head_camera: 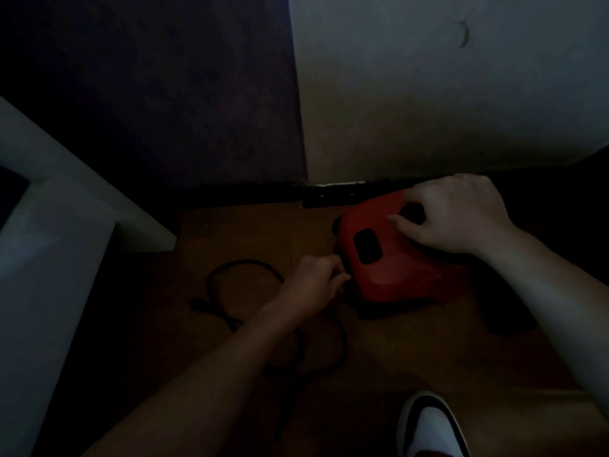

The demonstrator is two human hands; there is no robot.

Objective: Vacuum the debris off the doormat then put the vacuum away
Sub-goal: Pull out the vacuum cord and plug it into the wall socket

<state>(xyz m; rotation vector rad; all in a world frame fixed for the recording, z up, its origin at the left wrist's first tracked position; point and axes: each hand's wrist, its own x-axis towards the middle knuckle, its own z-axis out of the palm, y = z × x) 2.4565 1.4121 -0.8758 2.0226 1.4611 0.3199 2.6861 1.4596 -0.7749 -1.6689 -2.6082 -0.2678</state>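
Note:
A red vacuum [389, 258] sits on the brown floor near the base of the wall, with a dark oval button on its top. My right hand [461, 216] lies on the vacuum's far top, fingers curled around its dark handle opening. My left hand [316, 278] is at the vacuum's near left side, fingers pinching something dark there, apparently the black power cord [244, 285]. The cord loops over the floor to the left and under my left forearm, its plug lying on the floor. No doormat is in view. The scene is very dim.
A pale wall [445, 94] and a dark door or panel [158, 94] rise behind the vacuum. A white furniture edge [66, 199] juts in at the left. My white shoe [428, 427] shows at the bottom right.

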